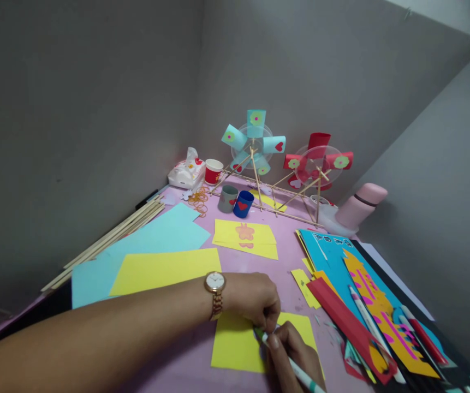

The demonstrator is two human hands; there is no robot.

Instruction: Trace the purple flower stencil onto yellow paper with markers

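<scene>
My left hand (pixel 255 299), with a gold watch on the wrist, rests curled on a small yellow paper sheet (pixel 235 344) lying on the pink table (pixel 287 256); its fingers are pressed together on the sheet's top edge. My right hand (pixel 290 352) comes in from the bottom edge and grips a white pen with a green tip (pixel 296 371), the tip touching the yellow sheet right beside my left fingers.
Yellow and light blue paper sheets (pixel 165 267) lie to the left, wooden sticks (pixel 107 240) along the wall. Two paper-cup wheel models (pixel 255 142) stand at the back with small cups (pixel 243 204), a pink bottle (pixel 361 204). Coloured paper and pens (pixel 366 295) are piled at right.
</scene>
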